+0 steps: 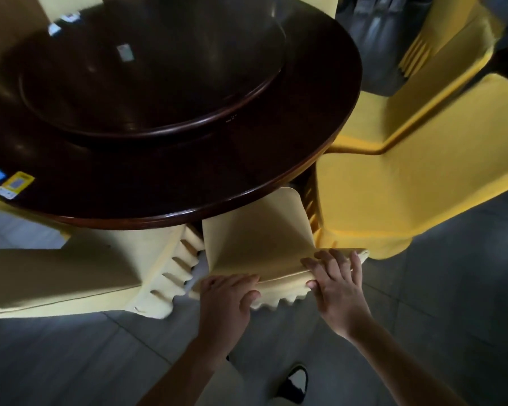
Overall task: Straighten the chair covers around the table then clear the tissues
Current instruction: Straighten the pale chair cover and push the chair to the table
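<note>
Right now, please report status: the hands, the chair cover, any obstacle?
Left hand and right hand both grip chair cover at backrest top. Tissue packs on table, untouched. No obstacle visible.

Left hand [228, 297]: yours, bare, no glove, ring or watch showing.
Right hand [339, 285]: yours, bare, nothing worn on fingers or wrist.
Forearms: both uncovered up to the frame's lower edge; no sleeve reaches them.
Shoe [295, 382]: black with a white toe panel, seen below between your arms.
Trousers: too dark to tell.
</note>
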